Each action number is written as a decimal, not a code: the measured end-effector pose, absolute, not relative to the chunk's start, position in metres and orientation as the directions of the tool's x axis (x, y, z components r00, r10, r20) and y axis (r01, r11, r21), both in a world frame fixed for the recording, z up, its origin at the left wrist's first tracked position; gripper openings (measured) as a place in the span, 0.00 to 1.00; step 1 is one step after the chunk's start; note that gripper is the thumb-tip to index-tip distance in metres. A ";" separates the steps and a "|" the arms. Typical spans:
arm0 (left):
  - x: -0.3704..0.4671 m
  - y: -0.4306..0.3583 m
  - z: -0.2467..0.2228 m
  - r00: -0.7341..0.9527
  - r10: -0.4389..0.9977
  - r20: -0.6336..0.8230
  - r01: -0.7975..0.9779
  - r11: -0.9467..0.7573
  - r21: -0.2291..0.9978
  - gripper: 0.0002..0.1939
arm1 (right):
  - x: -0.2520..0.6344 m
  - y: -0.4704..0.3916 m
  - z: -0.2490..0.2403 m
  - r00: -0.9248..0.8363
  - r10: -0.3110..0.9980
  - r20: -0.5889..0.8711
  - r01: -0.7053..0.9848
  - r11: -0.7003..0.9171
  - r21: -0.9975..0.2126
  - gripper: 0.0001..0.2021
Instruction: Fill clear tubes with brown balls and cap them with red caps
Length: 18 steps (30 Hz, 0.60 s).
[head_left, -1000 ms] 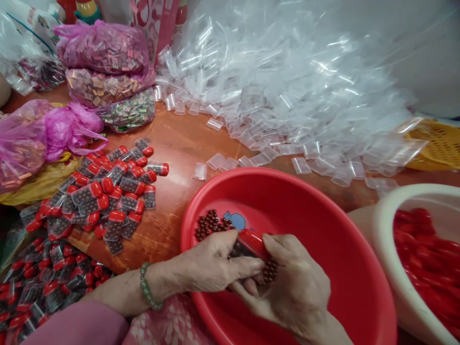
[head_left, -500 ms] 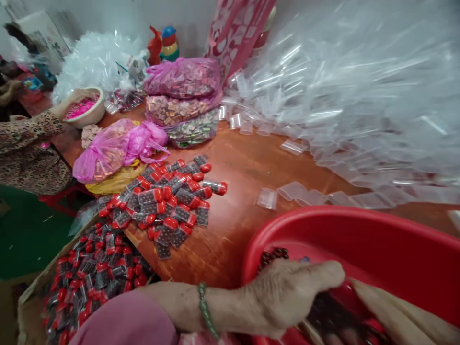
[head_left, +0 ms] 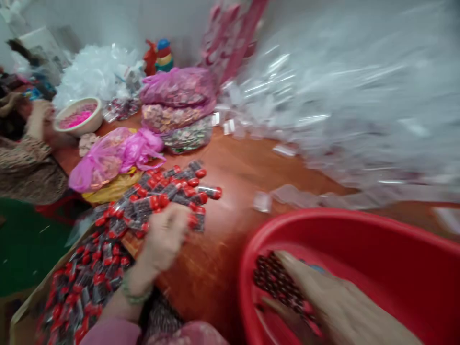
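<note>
My left hand [head_left: 168, 235], closed and blurred, is at the near edge of a pile of small clear containers with red caps [head_left: 176, 189]. Dark beads show through their walls. What the fingers hold, if anything, is hidden. My right hand [head_left: 323, 287] reaches down into a red tub [head_left: 247, 268], smeared by motion. Its fingers stretch along one side of a heap of dark brown and reddish beads [head_left: 278, 282], with the thumb apart on the other side. Whether any beads are gripped cannot be made out.
Below the table edge, a carton [head_left: 21, 311] holds many red-capped containers. Clear plastic tubes [head_left: 341, 105] are heaped at the right. Pink bags [head_left: 179, 86] of small pieces stand behind the pile. Far left, a co-worker's arm [head_left: 36, 124] is beside a white bowl [head_left: 97, 120].
My left hand has moved from the tub left to the container pile. My right hand is deeper in the tub beside the beads. The co-worker's hand has left the bowl.
</note>
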<state>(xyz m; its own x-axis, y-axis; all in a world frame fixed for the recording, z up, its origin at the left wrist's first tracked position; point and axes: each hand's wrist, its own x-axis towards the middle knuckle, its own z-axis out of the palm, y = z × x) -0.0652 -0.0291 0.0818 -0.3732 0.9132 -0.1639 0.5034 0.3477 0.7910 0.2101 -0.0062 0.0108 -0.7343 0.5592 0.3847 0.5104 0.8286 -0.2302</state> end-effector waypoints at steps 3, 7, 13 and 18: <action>-0.125 -0.017 0.068 -0.516 0.857 0.012 0.645 0.379 0.663 0.16 | 0.227 0.003 0.016 -0.758 0.576 0.306 0.602 0.798 -0.013 0.19; -0.148 0.003 0.057 -0.392 0.868 0.305 0.909 0.315 0.273 0.20 | 0.237 0.012 0.014 -0.727 0.584 0.360 0.644 0.762 0.065 0.17; -0.041 0.071 0.049 0.180 0.959 0.218 0.876 -0.257 0.409 0.17 | 0.243 0.023 0.004 -0.672 0.700 0.241 0.721 0.693 -0.004 0.13; 0.040 0.156 0.006 0.593 0.801 -0.082 0.759 -0.522 0.389 0.29 | 0.251 0.015 0.000 -0.617 0.784 0.063 0.780 0.621 -0.075 0.09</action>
